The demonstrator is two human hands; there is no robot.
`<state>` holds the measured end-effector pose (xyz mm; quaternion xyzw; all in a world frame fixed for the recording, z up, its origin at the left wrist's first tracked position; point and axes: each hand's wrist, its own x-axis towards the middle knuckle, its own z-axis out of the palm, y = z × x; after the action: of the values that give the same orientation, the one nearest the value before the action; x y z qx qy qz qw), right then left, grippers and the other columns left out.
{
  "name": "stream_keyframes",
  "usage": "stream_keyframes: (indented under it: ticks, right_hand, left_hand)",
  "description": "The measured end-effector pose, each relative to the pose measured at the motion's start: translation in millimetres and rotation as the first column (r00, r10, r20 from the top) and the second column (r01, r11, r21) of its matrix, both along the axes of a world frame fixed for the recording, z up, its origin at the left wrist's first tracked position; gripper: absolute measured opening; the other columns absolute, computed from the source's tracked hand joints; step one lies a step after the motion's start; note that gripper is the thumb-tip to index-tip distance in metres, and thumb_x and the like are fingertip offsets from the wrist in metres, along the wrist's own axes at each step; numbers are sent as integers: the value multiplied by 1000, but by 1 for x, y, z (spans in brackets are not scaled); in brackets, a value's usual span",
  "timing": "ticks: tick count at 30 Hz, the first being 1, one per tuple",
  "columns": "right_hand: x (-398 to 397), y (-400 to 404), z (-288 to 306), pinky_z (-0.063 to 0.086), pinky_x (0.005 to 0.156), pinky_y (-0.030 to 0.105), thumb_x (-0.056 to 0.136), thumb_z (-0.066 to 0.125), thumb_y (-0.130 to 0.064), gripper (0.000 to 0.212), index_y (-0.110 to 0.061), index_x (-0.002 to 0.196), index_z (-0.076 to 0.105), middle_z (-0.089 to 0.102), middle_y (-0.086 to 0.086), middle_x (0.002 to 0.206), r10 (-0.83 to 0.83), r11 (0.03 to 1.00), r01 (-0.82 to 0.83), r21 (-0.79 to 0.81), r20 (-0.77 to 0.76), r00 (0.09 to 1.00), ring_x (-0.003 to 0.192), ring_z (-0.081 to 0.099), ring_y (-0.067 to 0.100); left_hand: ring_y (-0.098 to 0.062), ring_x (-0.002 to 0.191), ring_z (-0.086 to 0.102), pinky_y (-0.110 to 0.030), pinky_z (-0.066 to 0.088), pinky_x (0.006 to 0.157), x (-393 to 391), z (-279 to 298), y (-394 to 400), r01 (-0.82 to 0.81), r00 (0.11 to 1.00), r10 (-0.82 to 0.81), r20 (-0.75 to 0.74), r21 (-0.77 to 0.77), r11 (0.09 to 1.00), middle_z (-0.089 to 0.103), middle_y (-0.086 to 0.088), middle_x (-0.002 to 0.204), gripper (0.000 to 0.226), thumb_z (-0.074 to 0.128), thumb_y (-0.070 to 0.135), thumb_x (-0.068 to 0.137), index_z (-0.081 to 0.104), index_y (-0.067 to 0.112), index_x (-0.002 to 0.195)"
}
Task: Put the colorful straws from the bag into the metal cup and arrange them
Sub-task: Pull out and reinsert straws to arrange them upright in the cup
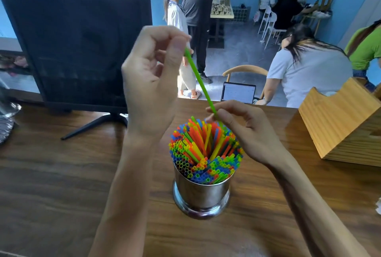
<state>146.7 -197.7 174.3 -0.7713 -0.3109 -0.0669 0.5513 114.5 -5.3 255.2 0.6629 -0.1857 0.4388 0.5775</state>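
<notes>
Both hands hold one green straw [199,80]: left hand [151,83] pinches its top, right hand [245,130] pinches it just above the full metal cup [201,194].

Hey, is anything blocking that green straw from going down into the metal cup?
Only the other straws. They pack the metal cup nearly full, so the green straw, pinched by the left hand and right hand, must slide between them.
</notes>
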Motion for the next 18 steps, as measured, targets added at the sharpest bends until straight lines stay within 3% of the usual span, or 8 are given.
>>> stream_keyframes:
  ticks: [4,7,9,11,14,18]
  right_hand:
    - [5,-17,13,51,82,23,92,71,-45,16,-33,100,77,70,-4,76,73,949,-48,313,-68,995,79,66,12]
    - [11,-33,25,54,71,21,68,90,-49,32,-24,84,80,69,-4,72,158,778,5,628,-204,966,70,67,11]
    - [13,-39,34,56,70,20,60,94,-48,34,-25,80,81,69,-6,69,167,697,51,716,-230,959,70,68,9]
    - [13,-39,41,56,74,22,64,90,-49,30,-27,82,81,71,-9,73,143,664,62,745,-208,968,75,69,8]
    - [8,-32,46,57,82,26,79,78,-42,19,-26,90,80,74,-8,83,59,694,51,718,-128,990,83,73,13]
    - [2,-24,43,56,73,26,92,74,-32,26,-32,118,72,74,-5,84,-132,841,86,534,49,990,75,74,20]
  left_hand:
    - [-7,71,57,-20,44,62,-2,-6,14,-60,998,60,-1,-76,995,65,1,88,7,56,18,105,63,19,101]
    - [0,71,60,-16,44,65,-2,-18,28,-25,982,30,-187,28,999,70,4,85,8,61,17,102,69,17,100]
    - [4,69,59,-11,43,65,-2,-25,36,63,922,13,-387,183,981,73,11,79,10,69,16,97,75,23,93]
    - [8,61,58,-6,42,60,-2,-28,37,225,829,-3,-559,329,917,72,18,73,11,75,18,91,78,27,87]
    - [10,61,60,-4,42,60,-1,-30,28,422,730,-8,-684,441,792,71,20,73,8,76,25,92,78,28,85]
    - [6,80,62,-5,41,67,12,-38,20,267,753,140,-643,493,828,70,17,86,8,72,30,94,74,34,88]
